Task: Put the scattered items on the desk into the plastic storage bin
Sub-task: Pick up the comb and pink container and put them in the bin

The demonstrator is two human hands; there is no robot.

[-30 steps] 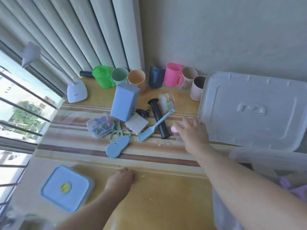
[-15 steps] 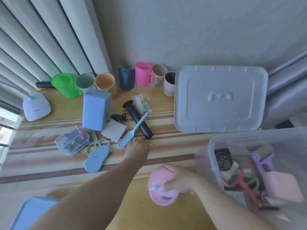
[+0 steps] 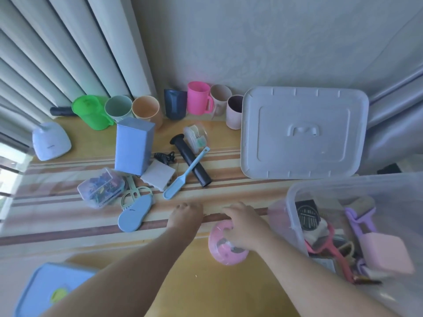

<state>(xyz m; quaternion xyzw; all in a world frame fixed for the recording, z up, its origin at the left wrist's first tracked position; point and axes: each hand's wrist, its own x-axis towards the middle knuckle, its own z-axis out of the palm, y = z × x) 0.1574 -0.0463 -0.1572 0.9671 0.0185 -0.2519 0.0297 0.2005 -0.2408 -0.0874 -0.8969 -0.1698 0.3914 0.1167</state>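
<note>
Head view | pink round case being gripped by right hand, bin just right | left hand fingers curled onto desk, holding nothing visible | risk: case being knocked against bin wall, dropped

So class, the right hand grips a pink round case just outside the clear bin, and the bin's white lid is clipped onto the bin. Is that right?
Not quite. The head view shows the white lid off the clear bin, propped against the wall behind it. The rest holds: the right hand grips the pink round case just outside it.
</note>
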